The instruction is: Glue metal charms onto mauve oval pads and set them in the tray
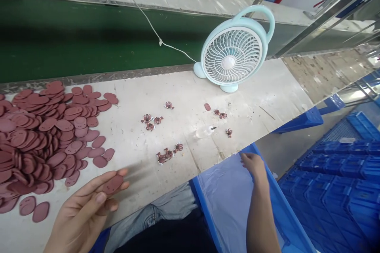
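Note:
My left hand [86, 209] pinches a reddish-brown oval disc [113, 184] with small holes between thumb and fingers, above the table's front edge. Left of it lies a big heap of similar oval discs [38, 138]. My right hand [254, 166] is over the far end of a blue crate [285, 205] lined with pale plastic film [222, 201]. Its fingers are slightly apart, and I see nothing in them. Small brown figure-like pieces [168, 154] lie in clusters mid-table. Near them are a single oval disc [207, 106] and a clear bottle with a dark needle tip [204, 131].
A light-blue fan [233, 53] stands at the table's back edge, its white cord [175, 48] running up and left. Behind runs a green conveyor belt [89, 39]. Stacked blue crates [335, 193] stand on the floor at right. A thin stick [267, 113] lies on the table.

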